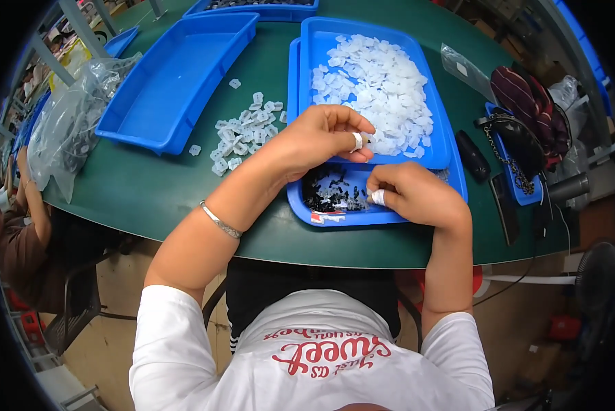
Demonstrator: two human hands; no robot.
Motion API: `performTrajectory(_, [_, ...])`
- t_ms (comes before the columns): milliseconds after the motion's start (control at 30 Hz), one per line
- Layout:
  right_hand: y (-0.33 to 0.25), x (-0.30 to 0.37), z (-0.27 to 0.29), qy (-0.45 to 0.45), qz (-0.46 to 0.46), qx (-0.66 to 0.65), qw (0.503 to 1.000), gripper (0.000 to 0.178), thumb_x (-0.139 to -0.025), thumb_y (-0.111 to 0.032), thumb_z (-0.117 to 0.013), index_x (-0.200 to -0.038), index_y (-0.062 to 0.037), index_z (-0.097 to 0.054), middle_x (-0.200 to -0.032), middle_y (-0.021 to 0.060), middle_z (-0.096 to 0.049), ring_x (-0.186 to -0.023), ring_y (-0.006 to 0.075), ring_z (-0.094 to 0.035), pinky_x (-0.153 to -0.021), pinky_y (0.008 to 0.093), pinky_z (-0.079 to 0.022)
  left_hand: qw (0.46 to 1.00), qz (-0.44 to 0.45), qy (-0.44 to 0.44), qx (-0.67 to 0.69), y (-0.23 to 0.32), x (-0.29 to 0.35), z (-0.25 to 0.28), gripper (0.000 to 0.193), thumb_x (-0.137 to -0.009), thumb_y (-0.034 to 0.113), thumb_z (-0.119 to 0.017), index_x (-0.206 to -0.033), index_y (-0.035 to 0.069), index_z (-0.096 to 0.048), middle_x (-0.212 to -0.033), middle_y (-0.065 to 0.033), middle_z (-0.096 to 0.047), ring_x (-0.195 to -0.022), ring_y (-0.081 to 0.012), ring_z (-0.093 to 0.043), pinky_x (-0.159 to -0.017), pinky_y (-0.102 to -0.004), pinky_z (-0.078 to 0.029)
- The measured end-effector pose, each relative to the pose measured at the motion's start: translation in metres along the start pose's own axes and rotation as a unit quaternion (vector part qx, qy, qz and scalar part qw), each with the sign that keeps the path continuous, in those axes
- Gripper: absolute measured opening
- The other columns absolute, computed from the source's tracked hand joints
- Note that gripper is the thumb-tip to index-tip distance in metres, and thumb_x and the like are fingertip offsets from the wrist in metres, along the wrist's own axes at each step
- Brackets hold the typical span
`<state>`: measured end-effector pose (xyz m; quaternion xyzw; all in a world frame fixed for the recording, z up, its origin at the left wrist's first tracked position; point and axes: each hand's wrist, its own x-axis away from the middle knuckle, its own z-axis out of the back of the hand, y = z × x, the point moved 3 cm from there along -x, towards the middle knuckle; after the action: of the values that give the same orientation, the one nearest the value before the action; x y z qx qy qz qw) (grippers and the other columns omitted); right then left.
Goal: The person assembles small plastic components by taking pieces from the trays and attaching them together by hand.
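My left hand (317, 137) is closed in a pinch over the near edge of a blue tray (307, 48) heaped with small flat white plastic pieces (389, 89). What its fingertips hold is too small to make out. Below and to the right, my right hand (420, 195) is closed, thumb and fingers together, over a lower blue tray (389, 218) with small black parts (321, 188). Its grip is hidden too. White tape wraps a finger on each hand. Left of the trays, a loose pile of translucent white pieces (242, 137) lies on the green table.
Another blue tray (177, 82) stands at the far left, beside clear plastic bags (81, 116). Right of the trays lie a dark pouch (471, 154), a phone-like slab (504, 209) and a small blue tray with a black purse (516, 140). A co-worker's arm (37, 198) shows at left.
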<state>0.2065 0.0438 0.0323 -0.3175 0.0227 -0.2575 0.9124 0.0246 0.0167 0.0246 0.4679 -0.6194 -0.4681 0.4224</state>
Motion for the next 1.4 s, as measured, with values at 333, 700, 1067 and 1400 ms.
performTrajectory(333, [-0.002,-0.008,0.017,0.132,-0.034,-0.413,0.900,0.014,-0.090,0.000,-0.057,-0.102,0.0046,-0.059,-0.091,0.0105,-0.065,-0.079,0.0146,-0.065,-0.071,0.0250,-0.055,0.998,-0.028,0.054,-0.009,0.001,-0.001,0.001,0.022,-0.083,0.002,-0.061,-0.104,-0.004,-0.062,-0.090,-0.0093,-0.065,-0.077,-0.0140,-0.065,-0.073,-0.0259,-0.054])
performTrajectory(700, [0.007,-0.015,0.019,0.222,-0.024,-0.488,0.844,0.015,-0.089,-0.004,-0.061,-0.103,0.0030,-0.059,-0.088,0.0112,-0.067,-0.076,0.0162,-0.067,-0.070,0.0268,-0.056,0.995,-0.043,0.067,0.063,-0.003,-0.002,0.000,0.020,-0.084,-0.001,-0.060,-0.104,-0.005,-0.058,-0.095,-0.0113,-0.064,-0.086,-0.0172,-0.067,-0.078,-0.0260,-0.055])
performTrajectory(1067, [0.000,-0.019,0.013,0.271,-0.019,-0.407,0.872,0.013,-0.089,-0.001,-0.061,-0.101,0.0045,-0.060,-0.089,0.0100,-0.066,-0.078,0.0140,-0.066,-0.070,0.0251,-0.056,0.992,-0.064,0.098,0.044,-0.004,-0.002,0.002,0.020,-0.084,-0.002,-0.061,-0.104,-0.003,-0.057,-0.092,-0.0108,-0.066,-0.086,-0.0170,-0.067,-0.076,-0.0262,-0.054])
performTrajectory(1400, [0.004,-0.022,0.008,0.304,-0.027,-0.373,0.876,0.012,-0.089,0.001,-0.061,-0.100,0.0045,-0.060,-0.088,0.0087,-0.066,-0.077,0.0122,-0.065,-0.070,0.0233,-0.055,0.990,-0.081,0.114,0.034,-0.002,-0.001,-0.002,0.020,-0.085,-0.003,-0.061,-0.104,-0.006,-0.056,-0.093,-0.0123,-0.065,-0.088,-0.0188,-0.067,-0.077,-0.0273,-0.055])
